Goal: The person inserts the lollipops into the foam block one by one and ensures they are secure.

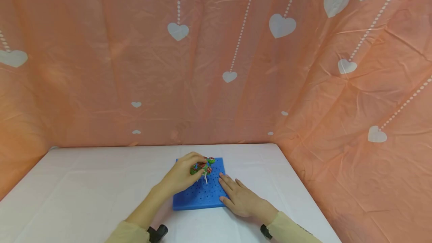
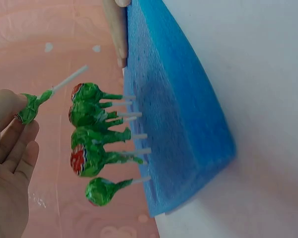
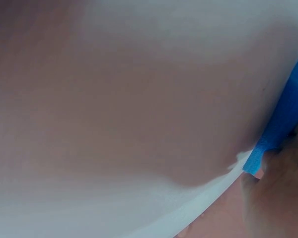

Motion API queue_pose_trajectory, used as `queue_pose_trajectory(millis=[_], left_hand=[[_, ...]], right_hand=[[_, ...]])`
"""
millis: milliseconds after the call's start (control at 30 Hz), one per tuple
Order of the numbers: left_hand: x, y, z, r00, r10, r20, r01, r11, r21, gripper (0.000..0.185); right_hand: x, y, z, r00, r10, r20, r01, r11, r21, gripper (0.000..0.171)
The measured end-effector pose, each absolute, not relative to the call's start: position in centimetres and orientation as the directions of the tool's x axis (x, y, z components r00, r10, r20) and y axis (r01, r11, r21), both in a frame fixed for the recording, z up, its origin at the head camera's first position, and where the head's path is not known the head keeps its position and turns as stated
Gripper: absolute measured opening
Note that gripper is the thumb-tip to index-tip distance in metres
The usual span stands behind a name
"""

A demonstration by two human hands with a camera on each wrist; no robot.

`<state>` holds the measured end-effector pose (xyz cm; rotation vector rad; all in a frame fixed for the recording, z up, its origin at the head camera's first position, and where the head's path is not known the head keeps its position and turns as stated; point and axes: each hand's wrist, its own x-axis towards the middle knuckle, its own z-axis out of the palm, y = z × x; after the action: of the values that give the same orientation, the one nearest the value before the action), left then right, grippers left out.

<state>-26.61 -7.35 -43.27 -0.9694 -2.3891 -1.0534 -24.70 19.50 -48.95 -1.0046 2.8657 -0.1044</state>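
Peach cloth printed with white hearts hangs behind a white counter [image 1: 101, 183], where a blue foam block [image 1: 202, 196] lies near the front edge. Five green-wrapped lollipops [image 2: 92, 136] stand with their sticks pushed into the block. Just above them, the left hand [image 1: 183, 175] pinches one more lollipop [image 2: 32, 106] by its wrapped head. The right hand [image 1: 241, 198] rests flat, fingers straight, on the block's right side.

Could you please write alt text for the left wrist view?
The left hand pinches a green-wrapped lollipop, stick free, beside five lollipops standing in a blue foam block on a white table. A finger rests on the block's far edge.
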Motion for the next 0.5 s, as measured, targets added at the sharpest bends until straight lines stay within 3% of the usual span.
queue_pose_trajectory(millis=[500], left_hand=[[-27.8, -4.6, -43.8, -0.665, 0.482, 0.57, 0.746, 0.458, 0.484, 0.027]], right_hand=[[-24.5, 19.3, -48.2, -0.786, -0.605, -0.128, -0.595, 0.797, -0.105, 0.068]])
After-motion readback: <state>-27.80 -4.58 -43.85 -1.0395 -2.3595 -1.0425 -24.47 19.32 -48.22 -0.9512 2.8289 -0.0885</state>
